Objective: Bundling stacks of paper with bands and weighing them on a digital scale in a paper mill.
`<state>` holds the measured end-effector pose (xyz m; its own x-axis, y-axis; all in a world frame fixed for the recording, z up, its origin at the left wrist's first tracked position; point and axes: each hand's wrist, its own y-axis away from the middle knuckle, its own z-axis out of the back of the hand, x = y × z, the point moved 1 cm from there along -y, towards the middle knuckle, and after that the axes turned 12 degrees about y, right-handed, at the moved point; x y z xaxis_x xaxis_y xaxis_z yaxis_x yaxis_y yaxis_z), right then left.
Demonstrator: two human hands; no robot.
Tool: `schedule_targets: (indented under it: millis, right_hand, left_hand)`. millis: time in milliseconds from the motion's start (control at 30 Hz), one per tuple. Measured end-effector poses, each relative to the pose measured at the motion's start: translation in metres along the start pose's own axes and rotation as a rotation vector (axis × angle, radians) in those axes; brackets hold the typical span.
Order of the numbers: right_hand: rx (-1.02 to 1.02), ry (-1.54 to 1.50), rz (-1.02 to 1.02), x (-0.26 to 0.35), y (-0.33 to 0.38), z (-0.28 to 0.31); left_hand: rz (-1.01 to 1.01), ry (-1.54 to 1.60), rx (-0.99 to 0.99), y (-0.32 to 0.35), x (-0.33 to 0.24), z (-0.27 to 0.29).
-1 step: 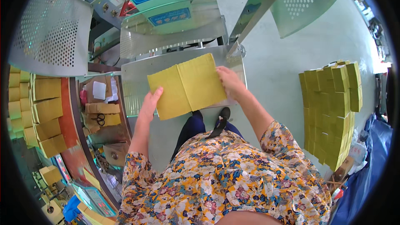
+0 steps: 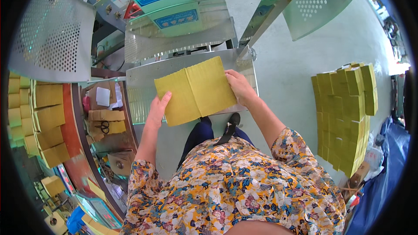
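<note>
I hold a yellow sheet or thin wad of paper (image 2: 207, 87) flat in front of me, creased down the middle, with a jagged upper edge. How many layers it has, I cannot tell. My left hand (image 2: 156, 109) grips its lower left side, thumb on top and fingers underneath, out of sight. At the right edge, my right hand (image 2: 242, 88) is closed on the paper, its fingertips partly hidden. Beyond and below the paper lies the metal tray (image 2: 150, 70) of a machine.
A clear guard (image 2: 183, 41) rises behind the tray, with perforated panels (image 2: 52, 39) to either side. Stacked yellow paper bundles (image 2: 342, 109) stand on the floor at right, beside a blue tarp (image 2: 383, 169). Black scissors (image 2: 105, 126) and more paper bundles (image 2: 48, 119) lie at left.
</note>
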<state>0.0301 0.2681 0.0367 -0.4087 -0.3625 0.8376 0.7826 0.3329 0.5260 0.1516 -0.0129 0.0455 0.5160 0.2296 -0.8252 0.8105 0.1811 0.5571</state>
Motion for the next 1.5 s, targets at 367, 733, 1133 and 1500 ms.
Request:
schedule_targets:
  millis: [367, 733, 1133, 1500]
  right_hand:
    - [-0.208, -0.580, 0.364, 0.021, -0.036, -0.017]
    - [-0.585, -0.544, 0.226, 0.001, -0.038, -0.007]
    - [-0.715, 0.618, 0.724, 0.083, 0.051, 0.008]
    - [-0.383, 1.470, 0.633, 0.129, -0.040, -0.010]
  left_hand:
    - [-0.664, -0.117, 0.140, -0.069, 0.016, 0.018]
    - [-0.587, -0.006, 0.146, -0.086, -0.011, -0.018]
    - [-0.597, -0.066, 0.127, -0.099, 0.004, -0.033]
    - [-0.565, -0.034, 0.114, -0.104, 0.018, -0.025]
